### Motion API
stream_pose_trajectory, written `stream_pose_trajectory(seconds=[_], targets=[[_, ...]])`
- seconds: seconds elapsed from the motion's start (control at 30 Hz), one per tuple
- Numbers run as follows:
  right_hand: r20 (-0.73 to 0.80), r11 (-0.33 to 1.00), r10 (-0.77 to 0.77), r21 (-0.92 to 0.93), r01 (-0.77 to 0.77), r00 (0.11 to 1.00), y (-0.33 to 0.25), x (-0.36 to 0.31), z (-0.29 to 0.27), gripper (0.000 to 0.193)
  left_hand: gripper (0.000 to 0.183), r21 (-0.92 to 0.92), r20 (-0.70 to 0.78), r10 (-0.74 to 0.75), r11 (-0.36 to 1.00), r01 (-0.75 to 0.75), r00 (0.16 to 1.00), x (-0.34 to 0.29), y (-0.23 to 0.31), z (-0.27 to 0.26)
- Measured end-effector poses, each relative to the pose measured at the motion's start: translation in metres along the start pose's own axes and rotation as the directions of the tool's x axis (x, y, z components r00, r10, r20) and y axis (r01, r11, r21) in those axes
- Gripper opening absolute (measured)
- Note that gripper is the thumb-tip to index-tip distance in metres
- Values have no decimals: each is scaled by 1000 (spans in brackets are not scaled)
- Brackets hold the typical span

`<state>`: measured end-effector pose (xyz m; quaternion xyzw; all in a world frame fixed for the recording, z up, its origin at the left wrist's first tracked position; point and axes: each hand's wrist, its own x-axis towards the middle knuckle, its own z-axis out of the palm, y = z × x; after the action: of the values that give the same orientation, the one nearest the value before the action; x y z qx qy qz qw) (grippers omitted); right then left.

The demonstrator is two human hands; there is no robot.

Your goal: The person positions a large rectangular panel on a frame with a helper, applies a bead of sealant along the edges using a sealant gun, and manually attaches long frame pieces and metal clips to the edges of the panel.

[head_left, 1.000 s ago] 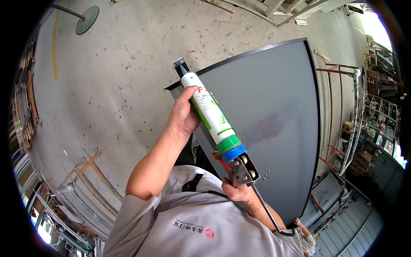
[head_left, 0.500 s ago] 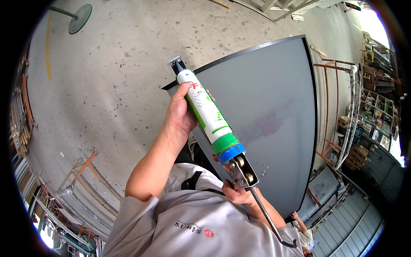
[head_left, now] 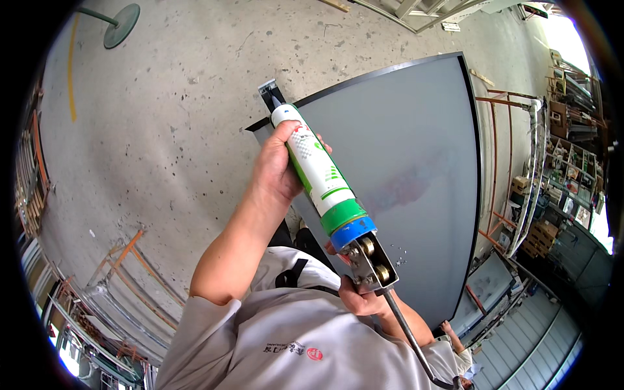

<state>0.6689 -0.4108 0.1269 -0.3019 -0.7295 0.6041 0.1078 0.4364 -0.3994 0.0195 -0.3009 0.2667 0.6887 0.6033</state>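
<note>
A caulking gun with a blue collar lies slantwise across the middle, loaded with a white and green sealant tube. My left hand is wrapped around the upper part of the tube. Below the gun's metal body my right hand is closed at the handle; most of its fingers and the handle are hidden. The tube's dark nozzle points away from me, over a black metal bar end at the near-left corner of a large grey panel with a dark frame.
A bent pull rod sticks out behind the gun. Orange and white metal stands stand right of the panel, another rack at lower left. Another person's arm shows at lower right. Concrete floor spreads out on the left.
The caulking gun and both hands have shifted slightly to the right, and the rod's hooked end sits lower. My grip looks the same.
</note>
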Motion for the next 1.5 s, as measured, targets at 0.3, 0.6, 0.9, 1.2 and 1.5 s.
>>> stream_pose_trajectory(seconds=[0.3,0.6,0.9,1.2,1.5], targets=[[-3,997,34,-75,-34,999,15,-55,-12,45,34,51,-55,-33,998,36,998,-17,-45,-13],[-70,994,108,27,-106,992,23,-113,-22,41,33,40,-45,-83,996,85,996,-35,-106,-40],[-91,979,192,84,-184,977,44,-196,-32,38,35,39,-41,-120,992,122,992,-60,-178,-71],[-10,957,244,167,-239,970,78,-293,-38,36,35,90,-52,-91,991,96,994,-89,-257,-106],[-189,953,261,205,-222,947,105,-384,-44,21,32,100,-6,-117,988,117,993,-108,-341,-152]])
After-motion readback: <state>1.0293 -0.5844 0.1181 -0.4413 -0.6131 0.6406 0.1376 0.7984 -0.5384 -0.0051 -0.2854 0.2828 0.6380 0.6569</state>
